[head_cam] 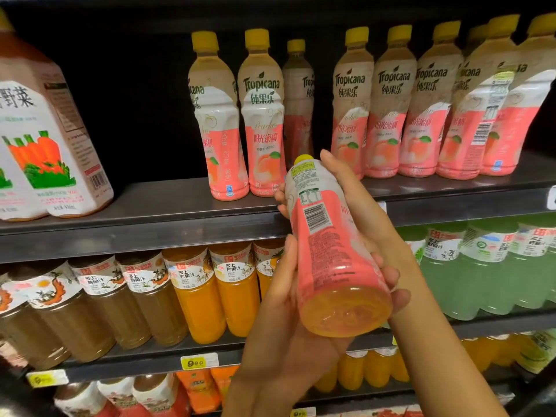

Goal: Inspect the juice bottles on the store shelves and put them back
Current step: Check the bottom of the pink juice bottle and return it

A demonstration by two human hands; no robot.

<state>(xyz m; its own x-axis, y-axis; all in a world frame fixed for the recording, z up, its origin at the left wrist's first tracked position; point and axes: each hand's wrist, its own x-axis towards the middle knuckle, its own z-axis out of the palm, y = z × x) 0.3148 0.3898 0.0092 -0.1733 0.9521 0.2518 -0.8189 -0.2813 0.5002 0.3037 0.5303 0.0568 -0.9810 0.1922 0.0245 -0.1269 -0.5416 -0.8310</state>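
I hold a pink-and-white peach juice bottle [326,245] with a yellow cap tilted in front of the shelves, its base toward me and its barcode side facing up. My left hand [279,299] cups the lower part of the bottle from the left, thumb along its side. My right hand [370,230] wraps the bottle from behind and the right, fingertips showing at its left edge and near the base. Matching peach bottles [261,115] stand upright on the upper shelf [168,218], with a gap between the third bottle and the row on the right.
Large carrot-vegetable juice bottles [45,139] stand at the upper left. The shelf below holds brown juice [99,299], orange mango juice [210,290] and pale green bottles [487,266]. Yellow price tags [198,362] line the shelf edges. More bottles fill the lowest shelf.
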